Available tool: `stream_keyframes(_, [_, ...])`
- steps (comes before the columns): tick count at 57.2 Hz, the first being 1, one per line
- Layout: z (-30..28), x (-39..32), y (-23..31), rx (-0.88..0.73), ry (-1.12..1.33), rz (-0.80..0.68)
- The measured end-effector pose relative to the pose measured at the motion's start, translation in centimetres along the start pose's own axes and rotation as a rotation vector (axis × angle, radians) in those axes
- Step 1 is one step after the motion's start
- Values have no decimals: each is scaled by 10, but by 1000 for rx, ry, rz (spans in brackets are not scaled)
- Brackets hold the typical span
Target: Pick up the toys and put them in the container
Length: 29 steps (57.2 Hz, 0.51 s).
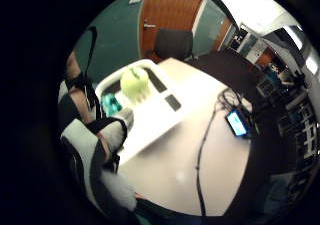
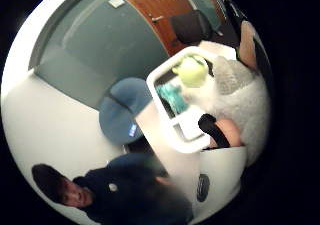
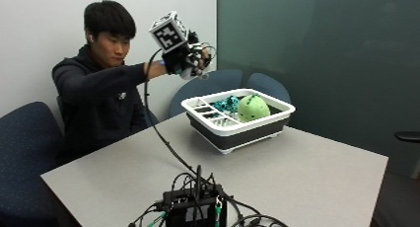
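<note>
Near edge of the surface: a black box [image 3: 192, 207] with a tangle of cables sits here; one cable [image 3: 160, 138] rises from it to the glove.
Surface: grey table [image 3: 315, 172], bare in its middle, with the container toward the far edge.
Container: a white-rimmed, dark-sided bin [image 3: 236, 119] with slotted compartments along one side, standing flat on the surface.
Toys: a light green plush toy [image 3: 253, 107] stands upright inside the container; a teal patterned toy [image 3: 227, 104] lies beside it, touching or nearly so. No other toy shows on the surface.
Right hand [image 3: 186, 56]: raised high, above and to the person's side of the container, well apart from it.
Grip: fingers look loosely curled and hold nothing that I can see; the little finger side palm view shows only the container and surface below.
Progress: judging from the toys already inside, the task looks close to done or done.
Risk, cable: it hangs across the surface near the container; a wide swing of the arm could drag it against the rim and shift or tip the container.
Risk, green toy: it stands tall above the rim, so a brush from hand or cable could topple it out.
</note>
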<state>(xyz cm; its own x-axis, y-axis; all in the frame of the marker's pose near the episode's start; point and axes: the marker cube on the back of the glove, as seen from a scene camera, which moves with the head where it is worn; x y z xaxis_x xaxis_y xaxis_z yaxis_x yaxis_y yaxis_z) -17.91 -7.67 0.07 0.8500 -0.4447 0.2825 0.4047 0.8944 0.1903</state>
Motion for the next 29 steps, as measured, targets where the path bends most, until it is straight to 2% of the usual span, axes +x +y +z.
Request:
stream_keyframes(3, [18, -23, -17, 40, -41, 72])
stream_keyframes(11, [75, -48, -39, 88, 35, 86])
stream_keyframes(17, [103, -42, -47, 2, 30, 165])
stream_keyframes(24, [123, -33, -41, -220, -31, 231])
stream_keyframes(29, [113, -26, -36, -187, -13, 230])
